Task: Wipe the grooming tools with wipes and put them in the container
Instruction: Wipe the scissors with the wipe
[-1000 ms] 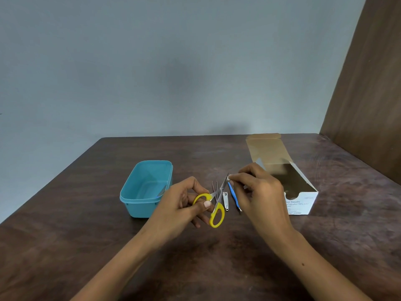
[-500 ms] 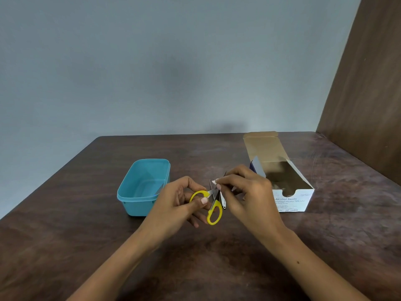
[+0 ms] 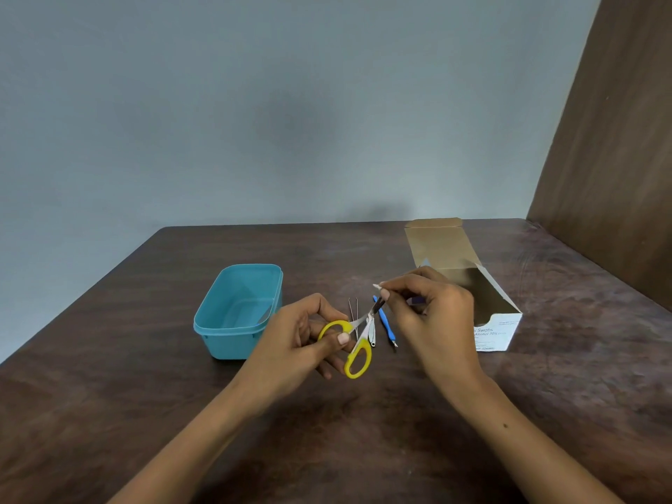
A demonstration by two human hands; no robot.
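My left hand (image 3: 298,343) grips the yellow-handled scissors (image 3: 358,352) by the upper loop, blades pointing up and right. At the blade tips my right hand (image 3: 429,314) pinches a small white wipe (image 3: 377,286) between thumb and fingers. On the table just behind the scissors lie thin metal tweezers (image 3: 352,309), a silver nail clipper (image 3: 372,334) and a blue-handled cuticle tool (image 3: 383,320). The teal plastic container (image 3: 232,314) stands to the left of my left hand, with one metal tool leaning inside against its right wall.
An open white cardboard box of alcohol swabs (image 3: 491,321) lies to the right, its flap raised toward the back. A brown wooden panel (image 3: 611,140) rises at the far right. The dark wooden table (image 3: 109,394) ends at a grey wall.
My right hand has slid the wipe from near the scissors' pivot outward to the blade tips. The clipper and the blue tool show again behind the scissors. My left hand keeps its grip.
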